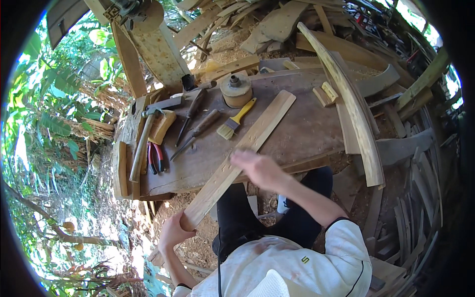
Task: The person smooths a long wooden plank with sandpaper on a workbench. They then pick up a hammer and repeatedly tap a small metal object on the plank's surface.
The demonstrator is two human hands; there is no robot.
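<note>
Blurred right hand over the wooden plank, contact unclear.

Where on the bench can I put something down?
The largest bare patch of bench lies right of the board, reaching to the small blocks and long pole. A smaller one sits between board, brush and pliers. The bench's left end is crowded: hammer, pliers, handled tools.
</note>
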